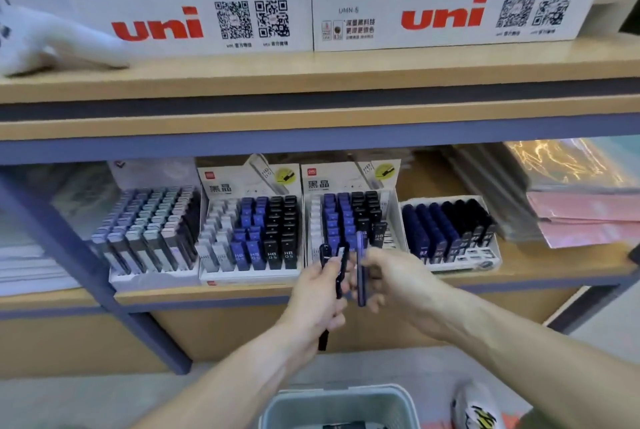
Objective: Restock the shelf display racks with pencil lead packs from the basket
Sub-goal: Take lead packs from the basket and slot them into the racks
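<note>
Fingers of the right hand (391,276) are pinching a blue pack (361,269); the left hand (320,293) is gripping dark packs (337,266) at mid-frame; best slotted upright into the blue column of the rack (349,220).

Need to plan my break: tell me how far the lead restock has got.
Done: the display racks look mostly full. In hand: left hand grips dark packs, right hand pinches a blue pack. Left: the basket still holds something dark.

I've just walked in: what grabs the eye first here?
Two bare hands meet mid-frame: the left hand grips dark pencil lead packs, the right hand pinches a slim blue pack. Behind them, white display racks of blue and black packs line the lower shelf; red "uni" boxes sit above.
</note>
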Tool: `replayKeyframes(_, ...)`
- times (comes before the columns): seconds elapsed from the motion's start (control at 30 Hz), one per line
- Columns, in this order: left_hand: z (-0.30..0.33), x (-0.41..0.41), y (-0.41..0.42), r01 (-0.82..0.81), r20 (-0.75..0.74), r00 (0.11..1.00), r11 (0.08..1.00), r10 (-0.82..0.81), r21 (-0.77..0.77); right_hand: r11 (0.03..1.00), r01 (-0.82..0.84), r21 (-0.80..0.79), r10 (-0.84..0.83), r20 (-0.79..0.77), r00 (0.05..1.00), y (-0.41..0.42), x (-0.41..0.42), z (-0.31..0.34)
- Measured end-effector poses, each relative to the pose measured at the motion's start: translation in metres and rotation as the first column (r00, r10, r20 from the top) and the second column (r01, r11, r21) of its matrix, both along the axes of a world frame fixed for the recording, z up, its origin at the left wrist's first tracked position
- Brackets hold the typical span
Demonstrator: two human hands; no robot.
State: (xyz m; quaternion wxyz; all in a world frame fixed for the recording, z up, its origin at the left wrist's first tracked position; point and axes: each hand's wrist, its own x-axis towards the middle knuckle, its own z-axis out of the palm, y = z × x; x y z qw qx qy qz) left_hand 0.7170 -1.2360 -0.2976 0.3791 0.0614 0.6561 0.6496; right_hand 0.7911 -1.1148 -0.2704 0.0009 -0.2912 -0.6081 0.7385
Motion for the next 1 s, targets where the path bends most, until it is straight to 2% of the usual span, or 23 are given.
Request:
replayKeyframes(0.2, -0.010, -0.008, 0.003, -0.003, 0.025, 1.000, 0.999, 0.002, 0.046, 0.994, -0.071, 0.082, 0.078, -0.090, 0.993, 0.013, 0.004, -0.014)
replayKeyframes(0.37, -0.013, -0.010, 0.009, 0.026, 0.029, 0.999, 0.994, -0.029, 0.103, 0.977, 0.039, 0.210, -0.019, -0.096, 0.995, 0.022, 0.007, -0.014)
replayKeyframes(0.47, -0.011, -0.010, 0.011, 0.065, -0.014, 0.998, 0.991, -0.064, 0.120, 0.978, 0.101, 0.184, -0.083, -0.105, 0.991, 0.026, 0.008, -0.009)
replayKeyframes(0.63, -0.009, -0.013, 0.013, 0.082, -0.053, 0.996, 0.989, -0.076, 0.121, 0.961, 0.054, 0.271, -0.038, -0.062, 0.997, 0.031, 0.008, -0.004)
replayKeyframes(0.77, -0.006, -0.013, 0.016, 0.099, -0.081, 0.993, 0.989, -0.090, 0.107, 0.847, 0.134, 0.515, -0.058, -0.161, 0.985, 0.044, 0.007, 0.008)
replayKeyframes(0.87, -0.001, -0.011, 0.020, 0.112, -0.079, 0.991, 0.988, -0.103, 0.110, 0.820, 0.125, 0.559, -0.007, -0.209, 0.978, 0.050, 0.006, 0.016)
replayKeyframes(0.93, 0.001, -0.013, 0.023, 0.114, -0.067, 0.992, 0.988, -0.108, 0.107, 0.799, 0.181, 0.573, -0.045, -0.244, 0.969, 0.058, 0.005, 0.023)
replayKeyframes(1.0, 0.003, -0.017, 0.027, 0.106, -0.026, 0.994, 0.989, -0.103, 0.103, 0.738, 0.284, 0.612, -0.119, -0.295, 0.948, 0.071, 0.004, 0.030)
